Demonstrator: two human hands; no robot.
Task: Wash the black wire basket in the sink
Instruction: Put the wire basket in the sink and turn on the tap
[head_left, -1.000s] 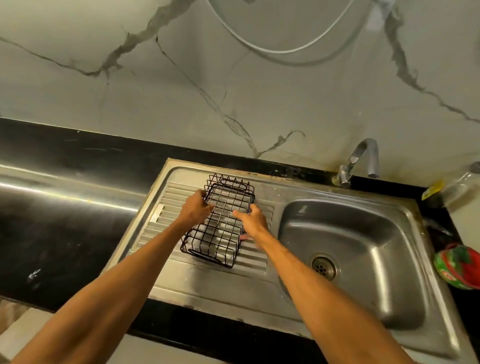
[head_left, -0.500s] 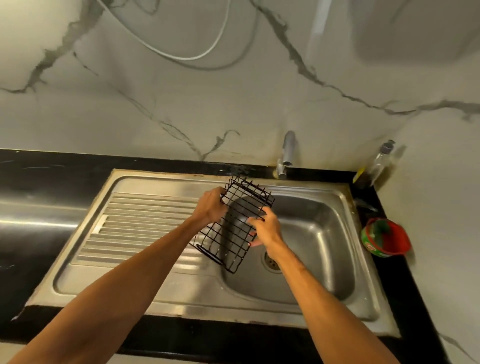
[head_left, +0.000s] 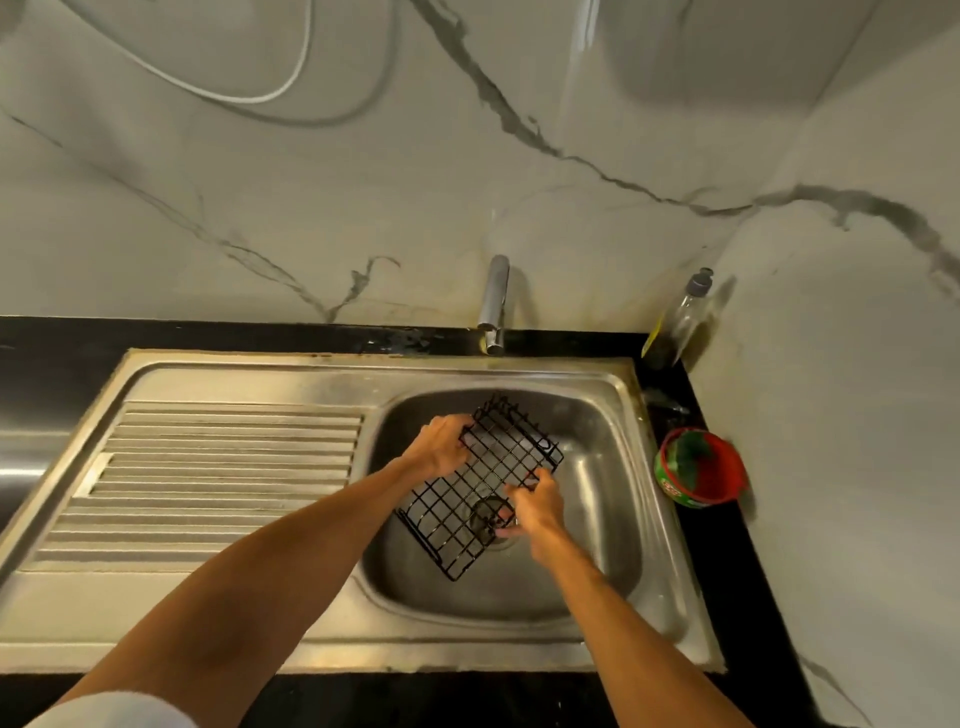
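Basket (head_left: 475, 491) between left grip (head_left: 441, 448), right grip (head_left: 536, 506)

The basket (head_left: 483, 483) at centre is showing a black wire grid. The sink (head_left: 234, 613) is gleaming silver, ridged in stripes at left. The counter (head_left: 208, 335) is showing black, the wall (head_left: 363, 182) is running white with grey veins, and the tub (head_left: 701, 467) at right is showing red and green.
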